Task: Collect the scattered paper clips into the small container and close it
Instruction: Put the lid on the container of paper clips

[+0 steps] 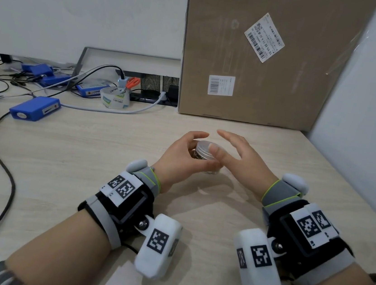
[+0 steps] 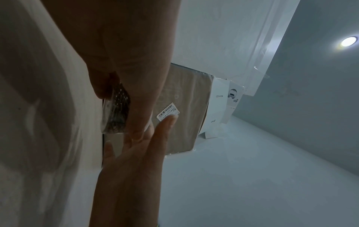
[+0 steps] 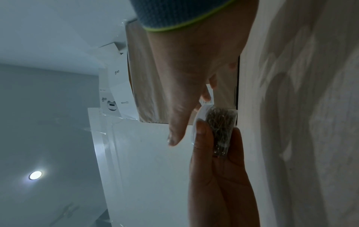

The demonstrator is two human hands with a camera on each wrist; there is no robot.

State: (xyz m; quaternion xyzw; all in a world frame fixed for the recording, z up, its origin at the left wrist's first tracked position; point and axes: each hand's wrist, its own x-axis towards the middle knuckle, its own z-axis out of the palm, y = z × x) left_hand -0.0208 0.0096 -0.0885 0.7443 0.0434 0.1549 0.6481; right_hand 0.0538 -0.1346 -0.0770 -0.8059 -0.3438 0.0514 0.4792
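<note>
A small clear round container [image 1: 200,155] packed with metal paper clips [image 3: 220,122] sits at the middle of the table with its lid [image 1: 203,146] on top. My left hand [image 1: 178,155] grips it from the left, fingers and thumb curled round its wall. In the right wrist view the left hand [image 3: 219,176] reaches up from below. My right hand [image 1: 240,148] is just to the right of it, with fingers straight and spread. Its thumb [image 3: 174,135] lies by the lid, and I cannot tell if they touch. I see no loose clips on the table.
A big cardboard box [image 1: 263,57] stands close behind the hands. A white wall [image 1: 374,118] bounds the table on the right. To the far left lie a blue box [image 1: 35,108] with cables, a tape roll [image 1: 114,100] and orange-handled scissors [image 1: 132,82].
</note>
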